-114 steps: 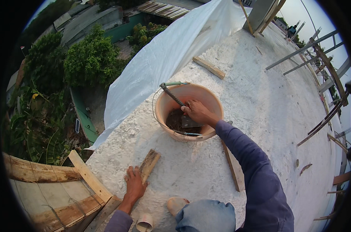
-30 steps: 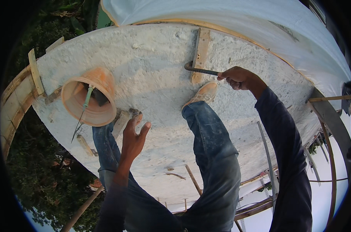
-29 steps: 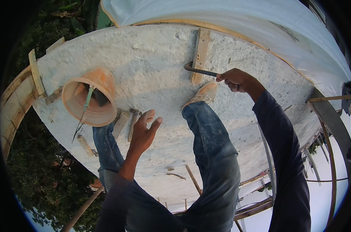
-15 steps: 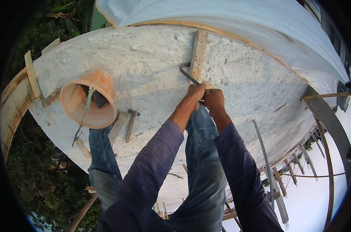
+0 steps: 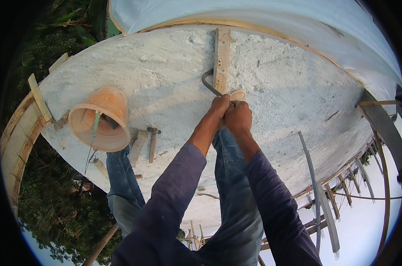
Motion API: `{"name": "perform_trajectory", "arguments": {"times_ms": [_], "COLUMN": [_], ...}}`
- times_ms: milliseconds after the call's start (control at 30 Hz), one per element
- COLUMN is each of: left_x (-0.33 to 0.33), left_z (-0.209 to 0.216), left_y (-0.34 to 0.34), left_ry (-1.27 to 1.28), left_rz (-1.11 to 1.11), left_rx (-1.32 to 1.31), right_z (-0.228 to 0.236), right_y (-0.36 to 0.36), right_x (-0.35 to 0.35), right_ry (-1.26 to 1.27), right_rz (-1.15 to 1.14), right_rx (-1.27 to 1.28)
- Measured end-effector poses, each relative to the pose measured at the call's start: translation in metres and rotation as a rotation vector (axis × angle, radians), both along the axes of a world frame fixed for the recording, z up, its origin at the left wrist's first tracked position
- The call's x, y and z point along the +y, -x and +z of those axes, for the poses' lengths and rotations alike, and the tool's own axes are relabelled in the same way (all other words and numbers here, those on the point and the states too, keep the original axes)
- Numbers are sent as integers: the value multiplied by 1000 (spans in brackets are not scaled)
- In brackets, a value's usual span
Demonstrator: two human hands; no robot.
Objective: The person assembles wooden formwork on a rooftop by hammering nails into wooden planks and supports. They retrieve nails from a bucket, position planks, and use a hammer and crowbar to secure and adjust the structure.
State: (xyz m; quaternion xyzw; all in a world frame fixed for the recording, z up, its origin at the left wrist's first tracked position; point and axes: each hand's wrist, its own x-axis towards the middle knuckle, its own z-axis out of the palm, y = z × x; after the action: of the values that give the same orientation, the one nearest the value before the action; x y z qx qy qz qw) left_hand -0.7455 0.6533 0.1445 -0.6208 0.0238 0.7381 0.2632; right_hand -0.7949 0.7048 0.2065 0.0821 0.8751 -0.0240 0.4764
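Both my hands are closed around a dark, curved steel pry bar (image 5: 207, 84). Its hooked end bends up to the left edge of a narrow wooden board (image 5: 222, 57) on the rough whitish concrete surface. My left hand (image 5: 219, 106) grips just below the hook. Close beside it on the right, my right hand (image 5: 239, 117) is wrapped round the bar, hiding most of the lower part. The light toe of my shoe (image 5: 238, 95) shows just beyond the hands, near the board's lower end.
An orange plastic bucket (image 5: 107, 97) on the left holds a green-handled tool (image 5: 96, 124) and a dark object. Beside it lie a hammer (image 5: 152, 146) and a wood offcut (image 5: 139, 148). White sheeting (image 5: 254, 13) covers the far edge; a metal bar (image 5: 312, 177) and several wooden stakes stand right.
The whole view has shifted slightly. My hands sit a little lower against the board, and more of the shoe's toe shows. Both hands keep their hold on the pry bar.
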Motion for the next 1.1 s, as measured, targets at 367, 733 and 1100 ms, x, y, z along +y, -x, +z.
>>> {"name": "perform_trajectory", "arguments": {"times_ms": [367, 733, 1100], "left_x": [22, 77, 67], "left_z": [-28, -99, -117], "left_y": [-28, -22, 5], "left_ry": [327, 1111, 1158], "left_rz": [-83, -858, -1182], "left_rx": [118, 71, 20], "right_z": [-20, 53, 37], "right_y": [143, 50, 13], "right_x": [18, 74, 119], "right_ry": [221, 328, 124], "right_rz": [-136, 83, 263], "right_rx": [-680, 447, 238]}}
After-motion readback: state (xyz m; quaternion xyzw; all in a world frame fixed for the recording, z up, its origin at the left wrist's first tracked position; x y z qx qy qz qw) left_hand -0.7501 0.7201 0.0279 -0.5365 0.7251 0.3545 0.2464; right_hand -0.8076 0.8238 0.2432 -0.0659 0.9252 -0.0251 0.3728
